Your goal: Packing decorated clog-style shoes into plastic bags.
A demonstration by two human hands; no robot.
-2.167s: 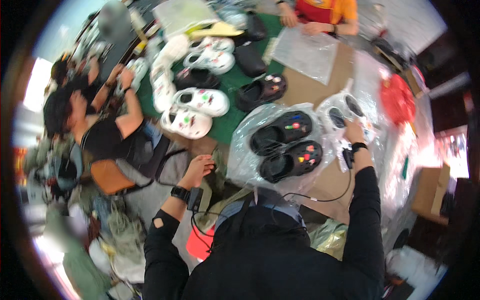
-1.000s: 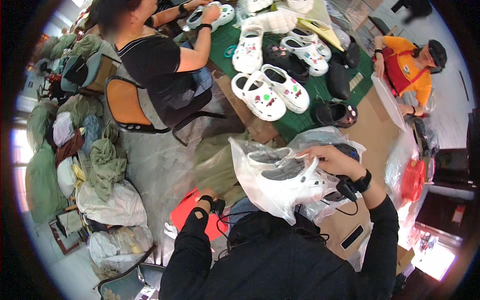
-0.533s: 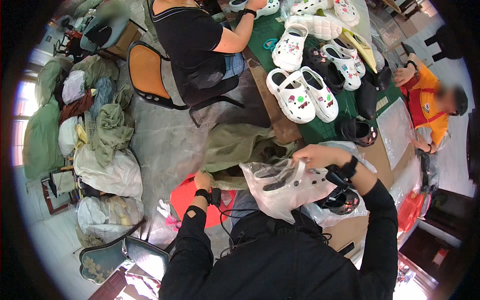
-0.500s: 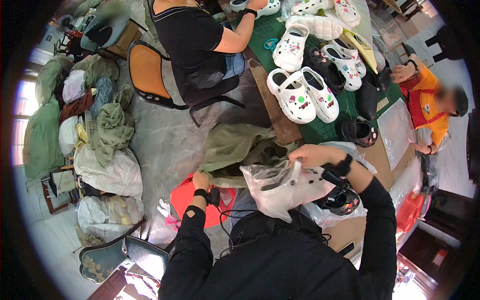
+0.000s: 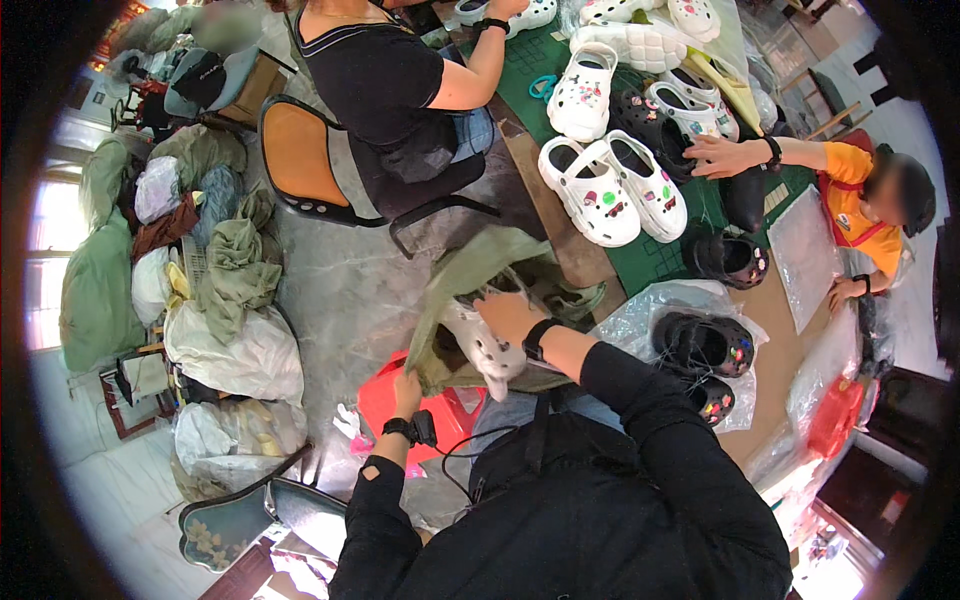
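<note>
My left hand is closed on the near left rim of a green cloth sack and holds its mouth apart. My right hand reaches down into that opening. Its fingers grip a white clog wrapped in clear plastic, whose holed toe points toward me; whether a second clog shares the wrapping, I cannot tell. Right of the sack, black clogs with coloured charms lie on a clear plastic bag.
A red stool stands beside the sack. White charm-covered clogs crowd the green-topped table. A person in black sits ahead; another in orange reaches over the table from the right. Stuffed sacks line the left side.
My right hand has carried the bagged white clog left and into the sack's mouth. The black clogs show more fully now. The person in orange has stretched an arm toward the clogs.
</note>
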